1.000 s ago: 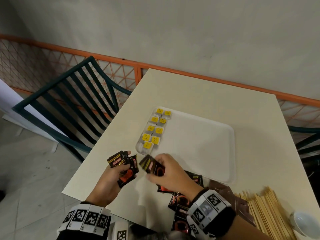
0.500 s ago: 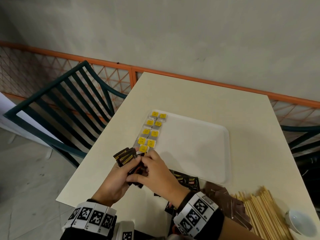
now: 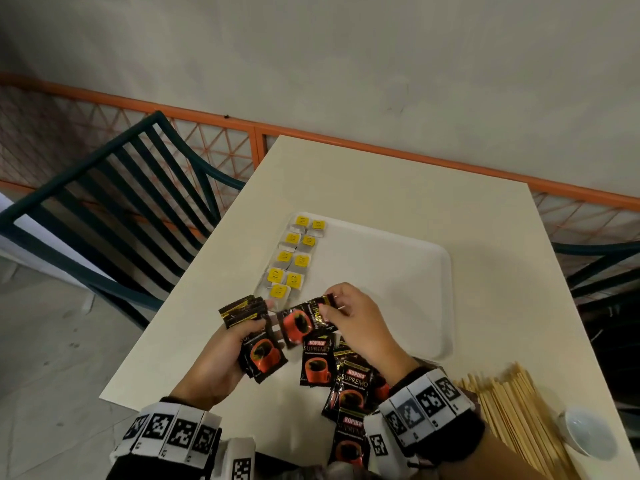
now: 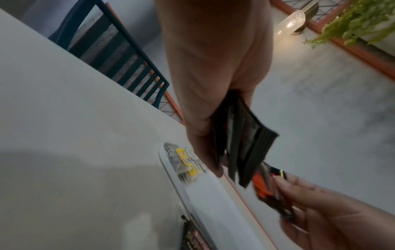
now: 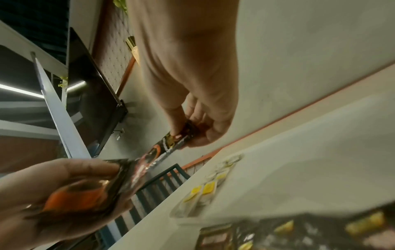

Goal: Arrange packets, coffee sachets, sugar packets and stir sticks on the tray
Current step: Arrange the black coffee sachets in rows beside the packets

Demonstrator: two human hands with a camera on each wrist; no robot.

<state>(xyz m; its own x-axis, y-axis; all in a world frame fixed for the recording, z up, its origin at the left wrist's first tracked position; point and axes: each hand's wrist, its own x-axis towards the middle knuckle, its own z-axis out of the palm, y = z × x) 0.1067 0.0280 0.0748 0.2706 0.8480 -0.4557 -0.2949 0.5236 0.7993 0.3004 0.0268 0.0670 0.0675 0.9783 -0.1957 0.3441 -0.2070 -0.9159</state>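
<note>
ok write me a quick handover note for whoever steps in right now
Left hand: grips a stack of coffee sachets above the table's near edge.
Right hand: pinches one sachet by its end, just in front of the tray.
Done: yellow-tagged packets lie in two columns along the tray's left side.
Left: no coffee sachets on the tray yet; loose sachets lie on the table near the right wrist. Stir sticks are piled on the table at the right, beside a white cup. Sugar packets: cannot tell which they are.
</note>
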